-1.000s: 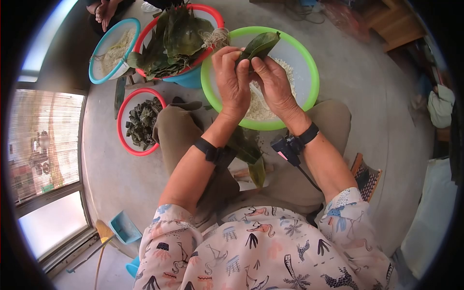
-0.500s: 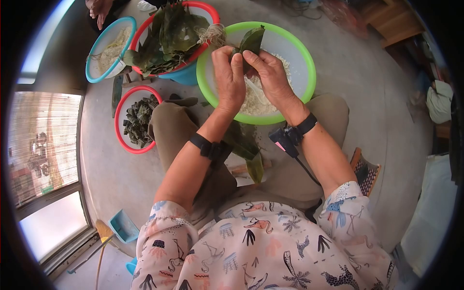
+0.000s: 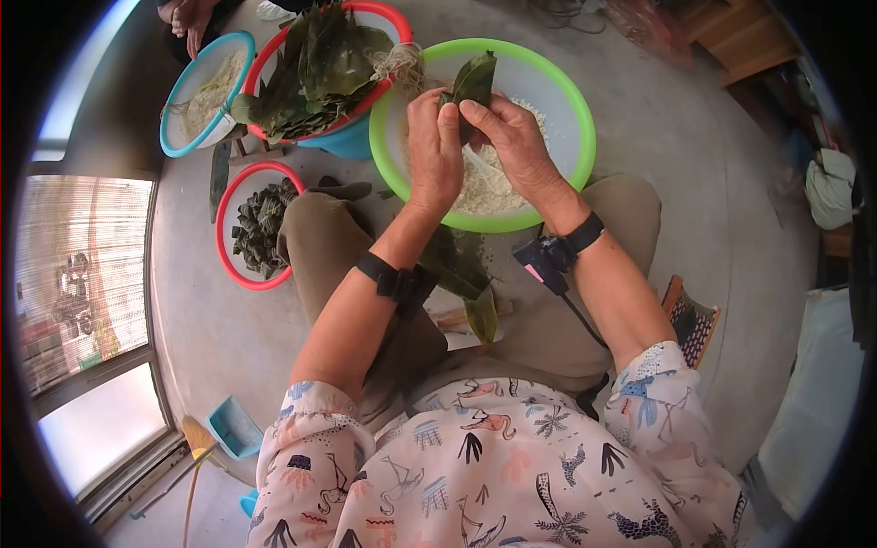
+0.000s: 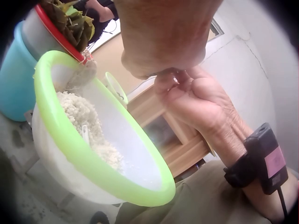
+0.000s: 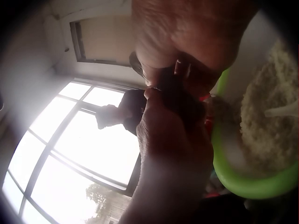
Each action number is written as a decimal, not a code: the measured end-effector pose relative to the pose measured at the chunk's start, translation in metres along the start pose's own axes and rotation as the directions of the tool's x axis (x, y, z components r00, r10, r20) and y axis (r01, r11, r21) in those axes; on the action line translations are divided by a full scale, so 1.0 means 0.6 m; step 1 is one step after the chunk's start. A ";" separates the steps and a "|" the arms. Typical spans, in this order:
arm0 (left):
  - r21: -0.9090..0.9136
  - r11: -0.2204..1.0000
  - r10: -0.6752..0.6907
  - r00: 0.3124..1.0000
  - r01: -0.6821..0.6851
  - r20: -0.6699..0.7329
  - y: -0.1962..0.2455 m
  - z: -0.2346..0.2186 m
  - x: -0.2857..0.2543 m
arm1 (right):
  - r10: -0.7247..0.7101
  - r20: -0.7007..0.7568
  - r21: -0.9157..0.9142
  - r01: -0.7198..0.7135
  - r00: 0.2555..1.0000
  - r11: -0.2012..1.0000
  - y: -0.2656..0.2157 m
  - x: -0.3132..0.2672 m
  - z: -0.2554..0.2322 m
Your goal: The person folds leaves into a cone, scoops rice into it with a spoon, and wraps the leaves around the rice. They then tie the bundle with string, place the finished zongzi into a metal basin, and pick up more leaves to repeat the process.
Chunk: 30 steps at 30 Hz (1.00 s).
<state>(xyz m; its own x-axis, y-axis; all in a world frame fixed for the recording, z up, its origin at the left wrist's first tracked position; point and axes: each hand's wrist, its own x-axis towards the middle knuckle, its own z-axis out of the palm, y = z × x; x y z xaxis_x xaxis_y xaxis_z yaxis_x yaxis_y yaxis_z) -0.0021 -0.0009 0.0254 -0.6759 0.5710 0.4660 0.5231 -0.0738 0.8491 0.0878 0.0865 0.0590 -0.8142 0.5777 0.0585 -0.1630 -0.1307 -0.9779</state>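
Only in the head view, at upper centre, gripping a folded leaf (image 3: 475, 80) upright with both hands above the green-rimmed basin (image 3: 586, 137). Too dark or hidden to make out clearly in either wrist view; in the left wrist view, a better look instead at the white grains (image 4: 79, 109) and the white spoon (image 4: 85, 134) standing in them.

With the left hand (image 3: 434, 155), holding the leaf's near-left side, fingers curled, thumb pointing up; with the right hand (image 3: 521, 146), pinching its lower right side, thumb against the leaf and fingers bent behind. Cannot tell how each fingertip sits underneath.

Reaching forward with both forearms, converging from lower left and lower right of the frame, hands close together. To the upper left, with loose leaves (image 3: 333, 59) heaped inside, the red-rimmed basin (image 3: 404, 23).
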 end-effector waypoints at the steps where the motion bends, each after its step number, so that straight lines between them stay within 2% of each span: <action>1: -0.006 1.000 -0.022 1.000 0.022 0.010 -0.001 0.000 -0.001 | 0.011 -0.008 0.007 -0.011 1.000 1.000 0.002 0.000 0.000; 5: -0.013 0.999 -0.039 0.999 0.040 0.032 -0.013 -0.001 -0.005 | 0.021 -0.002 -0.001 -0.021 1.000 1.000 0.016 0.002 -0.008; 8: 0.010 0.993 -0.119 0.990 0.118 0.077 -0.011 -0.005 -0.008 | 0.033 -0.022 0.010 -0.033 0.999 0.999 0.012 -0.003 -0.003; 10: -0.020 0.974 -0.219 0.966 0.224 0.139 -0.004 -0.010 -0.009 | 0.052 -0.034 -0.013 -0.052 0.998 0.999 0.014 -0.006 -0.003; 13: -0.071 0.976 -0.194 0.973 0.204 0.127 0.001 -0.006 -0.013 | 0.063 -0.049 -0.016 -0.064 0.997 0.998 0.021 -0.011 -0.005; 17: -0.052 0.980 -0.183 0.975 0.191 0.129 0.002 -0.008 -0.014 | 0.095 -0.040 0.016 -0.094 0.995 0.995 0.013 -0.015 -0.003; 19: -0.172 0.946 -0.249 0.956 0.274 0.157 -0.007 -0.005 -0.014 | 0.110 -0.033 0.013 -0.110 0.993 0.994 0.009 -0.017 -0.002; 21: -0.214 0.932 -0.260 0.952 0.291 0.161 -0.013 -0.007 -0.013 | 0.124 -0.028 0.010 -0.124 0.992 0.992 0.000 -0.018 -0.002; 23: -0.256 0.917 -0.272 0.948 0.307 0.163 -0.016 -0.013 -0.009 | 0.129 -0.034 0.095 -0.126 0.991 0.988 -0.012 -0.018 -0.006; 24: -0.285 0.875 -0.337 0.915 0.391 0.221 -0.018 -0.017 -0.006 | 0.129 -0.030 0.087 -0.126 0.991 0.988 -0.015 -0.015 -0.011; 25: -0.308 0.825 -0.396 0.874 0.473 0.281 -0.020 -0.021 -0.005 | -0.133 -0.069 -0.252 0.111 0.989 0.961 -0.019 -0.011 -0.018; 26: -0.314 0.824 -0.396 0.875 0.472 0.278 -0.022 -0.024 -0.007 | -0.385 -0.017 -0.560 0.310 0.923 0.769 -0.022 -0.009 -0.025; 27: -0.380 0.742 -0.443 0.829 0.553 0.341 -0.012 -0.029 -0.005 | -0.389 0.043 -0.684 0.311 0.920 0.660 -0.054 -0.016 -0.019; 28: -0.434 0.646 -0.480 0.776 0.628 0.409 -0.005 -0.034 -0.004 | -0.387 0.045 -0.688 0.310 0.921 0.656 -0.065 -0.011 -0.024; 29: -0.438 0.642 -0.481 0.775 0.630 0.410 0.002 -0.037 -0.003 | -0.516 0.237 -0.781 0.478 0.823 0.403 -0.071 -0.002 -0.031; 30: -0.441 0.568 -0.524 0.719 0.695 0.457 0.007 -0.041 -0.001 | -0.574 0.443 -0.792 0.601 0.689 0.109 -0.079 0.005 -0.032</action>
<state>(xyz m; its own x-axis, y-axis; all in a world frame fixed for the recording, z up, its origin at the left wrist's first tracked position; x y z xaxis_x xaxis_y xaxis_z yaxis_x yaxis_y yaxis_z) -0.0121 -0.0218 0.0347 -0.5226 0.8227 -0.2238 -0.4014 -0.0058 0.9159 0.1040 0.1100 0.1016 -0.7142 0.1155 0.6904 -0.0658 0.9708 -0.2305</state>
